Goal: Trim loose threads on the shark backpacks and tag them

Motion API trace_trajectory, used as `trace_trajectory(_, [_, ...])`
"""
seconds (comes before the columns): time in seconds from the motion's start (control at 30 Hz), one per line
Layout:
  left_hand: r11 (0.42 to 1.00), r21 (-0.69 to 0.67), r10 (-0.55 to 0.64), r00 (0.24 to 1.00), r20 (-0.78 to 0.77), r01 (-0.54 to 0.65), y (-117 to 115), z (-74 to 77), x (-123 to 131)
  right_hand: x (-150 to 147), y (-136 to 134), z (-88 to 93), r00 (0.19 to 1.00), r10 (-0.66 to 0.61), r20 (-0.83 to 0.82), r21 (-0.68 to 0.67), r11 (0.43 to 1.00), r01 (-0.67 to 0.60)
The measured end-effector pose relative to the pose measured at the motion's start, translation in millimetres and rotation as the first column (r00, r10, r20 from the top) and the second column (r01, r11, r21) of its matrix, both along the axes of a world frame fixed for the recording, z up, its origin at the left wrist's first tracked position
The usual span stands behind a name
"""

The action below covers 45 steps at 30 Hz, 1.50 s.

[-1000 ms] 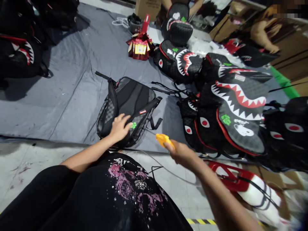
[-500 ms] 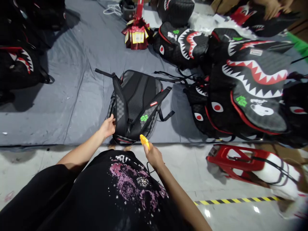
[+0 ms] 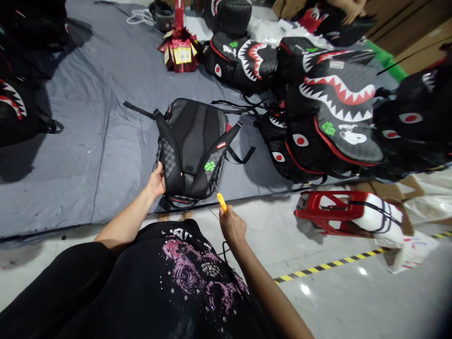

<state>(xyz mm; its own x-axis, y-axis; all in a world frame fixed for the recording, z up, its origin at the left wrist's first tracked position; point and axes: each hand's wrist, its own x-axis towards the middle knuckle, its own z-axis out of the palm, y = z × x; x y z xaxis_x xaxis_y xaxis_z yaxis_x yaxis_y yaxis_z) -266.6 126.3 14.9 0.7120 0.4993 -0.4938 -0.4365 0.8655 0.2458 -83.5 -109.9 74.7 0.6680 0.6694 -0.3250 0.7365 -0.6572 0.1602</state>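
A black backpack (image 3: 193,136) with grey checked panels lies back side up at the table's near edge, its shoulder straps on top. My left hand (image 3: 156,181) is closed on its left side, the thumb at the edge and the fingers partly hidden under the left shoulder strap (image 3: 173,162). In my right hand (image 3: 232,226) is a yellow-handled tool (image 3: 221,202) with a thin dark shaft. Its tip is at the lower right edge of the backpack, beside the right strap; whether it touches is hard to tell. A dark cord hangs near my right wrist.
More shark-mouth backpacks (image 3: 335,113) are piled at the right, others (image 3: 21,113) stand at the left. Red hang tags (image 3: 180,52) stand at the back. Another person's hand (image 3: 351,12) rests on a bag at the far right. A red plastic stool (image 3: 328,212) stands on the floor.
My view has swung to the right. The yellow-handled tool has turned, and its thin shaft now points at the backpack's lower right edge. My left hand stays on the left side.
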Motion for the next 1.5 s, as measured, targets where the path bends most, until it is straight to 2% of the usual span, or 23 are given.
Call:
trace_trajectory(0.13, [0.999, -0.029, -0.031, 0.999, 0.031, 0.032, 3, -5.3, 0, -2, 14, -22.7, 1.000, -0.012, 0.004, 0.021, 1.000, 0.012])
trace_trajectory(0.23, [0.999, -0.019, -0.046, 0.992, 0.116, 0.049, 2, -3.0, -2, -1, 19, -29.8, 1.000, -0.010, -0.003, 0.015, 1.000, 0.010])
trace_trajectory(0.33, [0.999, -0.002, -0.032, 0.986, 0.162, 0.033, 2, 0.2, -4, 2, 14, -26.1, 1.000, -0.003, 0.005, 0.044, 0.999, 0.003])
trace_trajectory(0.53, [0.999, -0.029, -0.029, 0.989, 0.147, 0.034, 3, 2.4, -6, 5, 5, -17.8, 0.999, -0.030, -0.020, 0.052, 0.998, 0.031])
trace_trajectory(0.7, [0.998, 0.059, 0.006, 0.979, 0.205, -0.018, -4, 1.5, -25, 7, 4, -21.0, 0.997, -0.062, -0.035, 0.061, 0.996, 0.064])
trace_trajectory(0.8, [0.998, 0.031, 0.044, 0.985, 0.168, -0.050, -6, -2.7, -31, 6, 5, -20.6, 0.997, -0.062, -0.047, 0.067, 0.996, 0.065])
trace_trajectory(0.97, [0.999, -0.024, 0.049, 0.989, 0.142, -0.046, -1, -8.9, -24, 1, 10, -8.5, 0.993, -0.104, -0.057, 0.017, 0.994, 0.105])
trace_trajectory(1.13, [0.999, -0.025, 0.033, 0.988, 0.152, -0.029, 0, -2.2, -17, -5, 12, 2.8, 0.986, -0.130, -0.104, 0.018, 0.991, 0.132])
trace_trajectory(1.23, [1.000, -0.007, 0.018, 0.984, 0.178, -0.017, 2, 3.6, -14, -9, 0, 11.1, 0.979, -0.161, -0.124, 0.020, 0.986, 0.165])
trace_trajectory(1.37, [1.000, -0.005, -0.005, 0.980, 0.199, 0.006, 5, 4.5, -13, -24, -43, 26.2, 0.964, -0.183, -0.192, 0.004, 0.982, 0.188])
trace_trajectory(1.43, [1.000, -0.015, -0.007, 0.980, 0.200, 0.010, 6, 2.3, -13, -38, -60, 30.4, 0.950, -0.149, -0.274, -0.025, 0.989, 0.148])
trace_trajectory(1.5, [1.000, -0.023, -0.006, 0.981, 0.193, 0.010, 6, 0.0, -12, -53, -62, 30.3, 0.939, -0.085, -0.333, -0.045, 0.996, 0.074])
